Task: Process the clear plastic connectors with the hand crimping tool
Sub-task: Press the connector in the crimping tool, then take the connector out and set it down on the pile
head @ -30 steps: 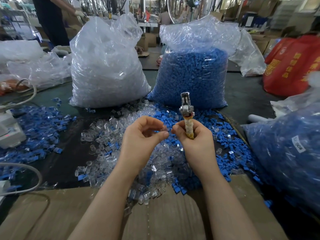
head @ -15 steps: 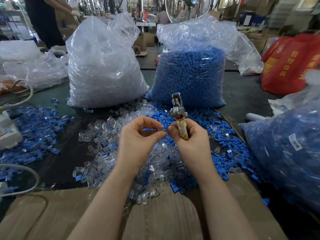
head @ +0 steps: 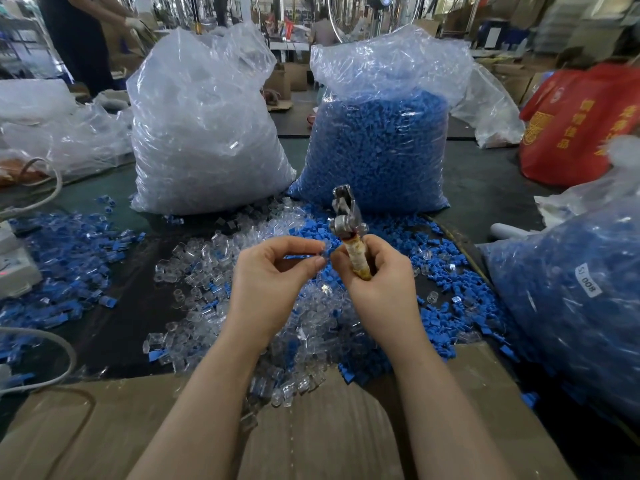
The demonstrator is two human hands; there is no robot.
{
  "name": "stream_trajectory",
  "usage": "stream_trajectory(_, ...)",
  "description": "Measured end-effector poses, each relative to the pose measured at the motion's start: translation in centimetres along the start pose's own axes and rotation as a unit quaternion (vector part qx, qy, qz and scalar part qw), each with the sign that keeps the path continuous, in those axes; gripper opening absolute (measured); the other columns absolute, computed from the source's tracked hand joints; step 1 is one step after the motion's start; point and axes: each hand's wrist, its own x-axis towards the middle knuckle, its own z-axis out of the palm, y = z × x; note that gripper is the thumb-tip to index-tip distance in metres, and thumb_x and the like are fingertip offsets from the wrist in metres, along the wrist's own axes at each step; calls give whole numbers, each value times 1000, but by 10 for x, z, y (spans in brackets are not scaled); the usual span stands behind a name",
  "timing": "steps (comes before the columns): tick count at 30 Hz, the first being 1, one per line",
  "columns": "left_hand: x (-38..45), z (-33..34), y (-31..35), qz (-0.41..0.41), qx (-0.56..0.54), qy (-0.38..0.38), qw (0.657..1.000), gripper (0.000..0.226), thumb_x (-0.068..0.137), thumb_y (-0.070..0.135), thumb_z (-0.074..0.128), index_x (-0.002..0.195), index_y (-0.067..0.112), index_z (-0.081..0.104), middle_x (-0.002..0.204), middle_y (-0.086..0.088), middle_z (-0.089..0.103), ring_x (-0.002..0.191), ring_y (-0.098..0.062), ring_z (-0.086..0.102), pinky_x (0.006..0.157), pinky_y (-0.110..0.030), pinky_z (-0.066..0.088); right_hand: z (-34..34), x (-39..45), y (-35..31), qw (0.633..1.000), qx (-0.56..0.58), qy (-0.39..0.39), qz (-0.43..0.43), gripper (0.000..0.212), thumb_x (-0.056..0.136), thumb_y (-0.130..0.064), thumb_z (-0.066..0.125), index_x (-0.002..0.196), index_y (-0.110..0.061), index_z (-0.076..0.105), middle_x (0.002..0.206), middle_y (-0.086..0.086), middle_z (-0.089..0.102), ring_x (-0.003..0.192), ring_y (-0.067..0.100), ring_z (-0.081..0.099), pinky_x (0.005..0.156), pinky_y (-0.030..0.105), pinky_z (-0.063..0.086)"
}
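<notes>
Right hand (head: 377,282): the fingers are curled around the wrapped handle of the hand crimping tool (head: 348,230) and grip it above the middle of the bench (head: 114,327).
Tool direction: the long axis stands nearly upright, a little tilted; the metal head points up and away from the person, the handle end points down into the palm.
Left hand (head: 273,275): thumb and forefinger are closed in a pinch just beside the tool handle; a small clear piece seems to be between the fingertips, but I cannot tell this for sure.
Clear plastic connectors (head: 207,289): a loose heap lies on the bench under and in front of both hands, and it reaches to the cardboard sheet (head: 311,438) at the near edge.
Blue parts (head: 460,289): they are scattered on the bench, mixed with the clear heap, mostly to the right side.
Far side of the bench: a bag of clear pieces (head: 204,133) stands at the left and a bag of blue pieces (head: 381,147) at the right, just beside each other.
Right edge: another bag of blue pieces (head: 568,299) carries a white label.
</notes>
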Motion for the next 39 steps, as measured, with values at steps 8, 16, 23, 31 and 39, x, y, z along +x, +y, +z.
stream_trajectory(8,-1,4,-1,-7,-13,18,1000,25,78,0,78,79,25,75,85,5,77,81,-13,74,76,-26,59,4,0,2,1000,-14,16,2,25,90,-26,70,71,-24,54,58,-13,52,51,2,42,50,17,34)
stream_trajectory(16,-3,5,-1,-5,-27,28,999,19,77,-4,78,81,15,75,84,3,77,79,-11,74,73,-20,57,4,-1,2,1000,-6,12,5,21,91,-26,69,79,-12,60,58,-10,51,52,2,41,49,17,35)
stream_trajectory(23,-2,3,-1,-20,-19,17,999,21,78,0,79,94,14,77,91,1,77,83,-15,74,78,-28,58,3,0,1,1000,-5,8,-2,20,90,-26,70,80,-12,60,65,3,54,55,7,43,51,21,37)
stream_trajectory(31,-3,2,3,-44,-33,-4,998,18,77,4,79,92,16,77,89,4,77,86,-11,73,78,-23,58,1,0,4,1000,-8,-3,-7,18,90,-23,70,79,-14,60,60,-9,52,53,3,43,51,15,35)
stream_trajectory(39,-2,3,1,-53,-55,11,997,18,79,3,78,93,15,77,88,-2,77,81,-10,72,73,-20,56,0,0,4,1000,1,-8,-10,9,91,-19,68,87,-11,66,73,8,64,68,25,59,61,35,50)
